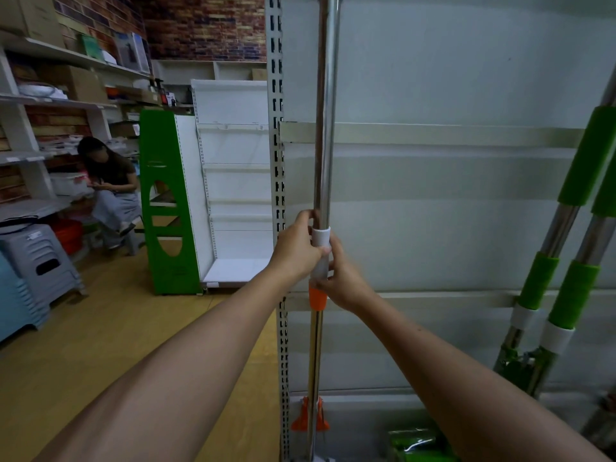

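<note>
A tall chrome mop pole [326, 111] stands upright in front of a white shelving back panel [450, 211]. A white plastic collar [320, 241] sits on the pole at its middle, with an orange collar [316, 297] just below. My left hand [296, 250] grips the pole at the white collar from the left. Just below and to the right, my right hand [343, 281] grips the pole at the joint above the orange collar. An orange clamp [310, 416] sits near the pole's foot.
Two mops with green foam grips [566, 291] lean on the panel at the right. A slotted metal upright [278, 181] runs beside the pole. A green-and-white shelf unit [186, 201] stands left. A person [110, 185] sits far left near grey stools [43, 258].
</note>
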Demonstrator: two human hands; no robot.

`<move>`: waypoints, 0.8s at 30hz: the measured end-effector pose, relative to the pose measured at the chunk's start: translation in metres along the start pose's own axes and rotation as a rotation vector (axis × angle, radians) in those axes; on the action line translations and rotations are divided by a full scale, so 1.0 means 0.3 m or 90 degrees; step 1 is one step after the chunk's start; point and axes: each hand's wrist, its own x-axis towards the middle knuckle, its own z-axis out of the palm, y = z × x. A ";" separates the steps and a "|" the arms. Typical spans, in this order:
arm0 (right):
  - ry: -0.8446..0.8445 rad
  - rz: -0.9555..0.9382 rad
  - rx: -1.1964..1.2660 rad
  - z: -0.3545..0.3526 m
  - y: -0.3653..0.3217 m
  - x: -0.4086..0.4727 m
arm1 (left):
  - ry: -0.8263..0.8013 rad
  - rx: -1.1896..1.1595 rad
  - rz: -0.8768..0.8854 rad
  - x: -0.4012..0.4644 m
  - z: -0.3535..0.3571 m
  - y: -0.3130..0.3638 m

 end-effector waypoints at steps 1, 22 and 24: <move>-0.001 0.001 -0.006 0.000 0.002 0.000 | -0.004 0.010 0.002 -0.001 0.003 -0.004; -0.010 0.018 -0.007 0.019 0.056 -0.012 | 0.010 0.011 -0.023 -0.038 0.063 -0.072; -0.006 0.016 -0.014 0.022 0.059 -0.014 | 0.017 0.015 -0.019 -0.040 0.063 -0.076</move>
